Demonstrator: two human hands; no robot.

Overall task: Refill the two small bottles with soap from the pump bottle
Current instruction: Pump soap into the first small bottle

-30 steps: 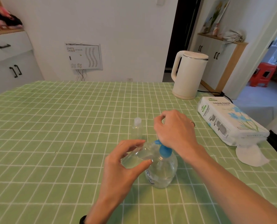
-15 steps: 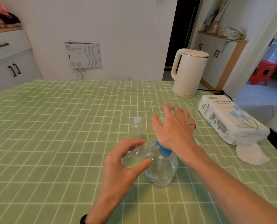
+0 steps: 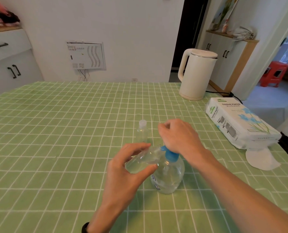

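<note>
So the pump bottle [image 3: 169, 177] is sitting upright on the green checked tabletop [image 3: 55, 132], clear body, blue pump head [image 3: 171, 154] on top, and everything is happening right around it. The person's left hand [image 3: 126, 170] is coming in from the bottle's near-left side and is gripping one small bottle [image 3: 143, 158] between thumb and fingers. It's holding that bottle tilted, with the open end pointing at the blue nozzle, basically touching it. The right hand [image 3: 180, 137] is lying on top of the pump head with its heel over the blue part and its fingers curled in. Whether those fingers are pinching anything is hidden, can't tell. The other small bottle [image 3: 142, 132] is standing upright with its cap on just behind the pump bottle, a bit to the left, not touching either hand. Further back and to the right of the pump bottle a cream kettle [image 3: 197, 74] is standing near the far edge. A tissue pack [image 3: 237, 120] is lying off to the pump bottle's right. A loose white sheet [image 3: 260, 159] is poking out from under the pack's near end. A dark wristband [image 3: 85, 227] is showing on the left wrist.
</note>
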